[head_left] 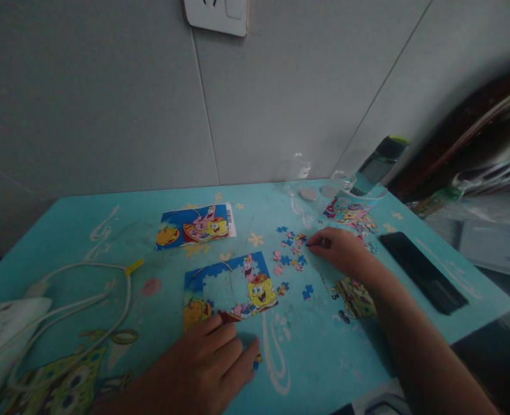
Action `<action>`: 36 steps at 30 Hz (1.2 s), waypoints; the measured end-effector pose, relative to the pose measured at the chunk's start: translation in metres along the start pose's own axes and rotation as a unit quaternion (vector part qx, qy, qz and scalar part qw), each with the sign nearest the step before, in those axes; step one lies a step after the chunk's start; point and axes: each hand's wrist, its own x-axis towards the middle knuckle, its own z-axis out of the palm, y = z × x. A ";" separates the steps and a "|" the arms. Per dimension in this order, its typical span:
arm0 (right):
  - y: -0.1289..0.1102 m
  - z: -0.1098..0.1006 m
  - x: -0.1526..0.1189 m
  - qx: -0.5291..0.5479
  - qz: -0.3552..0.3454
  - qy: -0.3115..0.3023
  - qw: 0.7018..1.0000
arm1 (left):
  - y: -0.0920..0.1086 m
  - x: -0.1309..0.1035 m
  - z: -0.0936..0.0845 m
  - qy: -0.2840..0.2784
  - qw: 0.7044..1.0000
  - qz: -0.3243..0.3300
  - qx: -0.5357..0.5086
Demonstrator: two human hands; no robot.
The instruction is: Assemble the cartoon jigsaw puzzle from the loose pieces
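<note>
A partly assembled jigsaw puzzle (261, 291) lies on the table, with a cartoon picture and a gap in its middle. My left hand (211, 360) rests at its lower edge, fingers curled. A small blue and yellow puzzle piece (257, 361) shows at its thumb, partly covered. My right hand (335, 245) pinches a small dark blue puzzle piece (309, 244) beside the loose pieces (287, 259), which are pink and blue. A single blue piece (308, 292) lies apart, nearer to me. Behind the puzzle lies the printed picture card (196, 226).
A black phone (423, 271) lies at the right. More colourful pieces (352, 214) lie near clear containers (344, 181) and a dark bottle (380, 164) at the back right. A white cable (127, 300) loops at the left. The wall (129, 115) closes off the back.
</note>
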 end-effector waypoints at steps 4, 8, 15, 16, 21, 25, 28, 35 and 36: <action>0.004 0.002 0.002 0.009 -0.002 0.007 1.000 | 0.001 -0.001 0.002 -0.017 1.000 -0.015 0.005; 0.007 0.002 0.002 0.014 0.002 -0.002 1.000 | 0.001 -0.002 0.004 -0.016 0.999 -0.028 0.007; -0.010 -0.001 -0.001 0.119 -0.024 0.004 0.993 | 0.001 0.000 0.001 -0.005 0.999 -0.042 0.017; -0.015 0.000 -0.002 0.160 -0.029 -0.009 0.987 | 0.001 0.000 0.002 -0.003 0.999 -0.044 0.015; -0.041 0.010 -0.010 0.295 -0.049 -0.110 0.948 | -0.001 -0.001 0.008 -0.006 0.999 -0.046 -0.004; -0.051 0.012 -0.010 0.316 -0.035 -0.139 0.938 | -0.002 0.000 0.006 0.008 0.999 -0.042 0.005; -0.055 0.010 -0.008 0.317 -0.032 -0.157 0.935 | -0.002 0.000 0.003 0.017 0.999 -0.033 0.023; -0.080 0.013 0.001 0.291 -0.065 -0.192 0.935 | -0.003 -0.001 -0.001 0.005 0.999 -0.039 0.024; -0.084 0.014 0.003 0.275 -0.070 -0.189 0.940 | -0.003 0.000 -0.001 -0.004 0.999 -0.043 0.019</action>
